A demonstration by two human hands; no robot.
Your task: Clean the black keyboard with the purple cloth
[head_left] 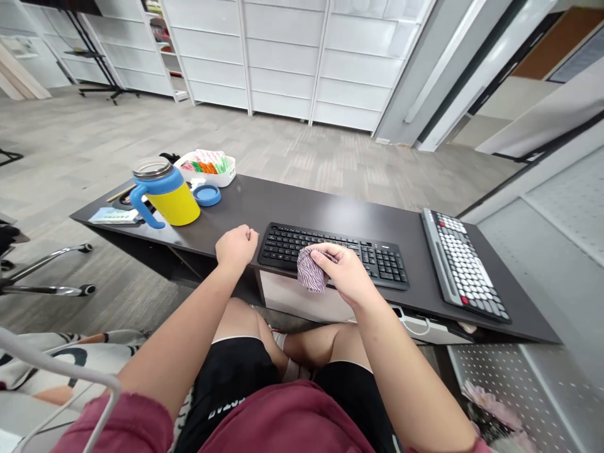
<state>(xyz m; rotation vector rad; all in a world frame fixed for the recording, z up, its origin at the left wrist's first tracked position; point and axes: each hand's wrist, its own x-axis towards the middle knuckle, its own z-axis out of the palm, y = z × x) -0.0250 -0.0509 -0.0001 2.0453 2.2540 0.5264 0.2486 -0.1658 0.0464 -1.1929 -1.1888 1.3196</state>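
My right hand (346, 270) is closed on a bunched purple-and-white striped cloth (310, 272), held against the front edge of a black keyboard (368, 251) on the dark desk (302, 207). My left hand (237, 245) is curled into a loose fist and rests on the desk just left of that keyboard, with nothing visible in it.
A yellow mug with a blue handle (167, 195) stands at the desk's left end, beside a blue lid (206, 195), a white tray of coloured items (210, 167) and a small card (113, 216). A white-keyed keyboard (465, 264) lies at the right. A chair base (47, 270) is left.
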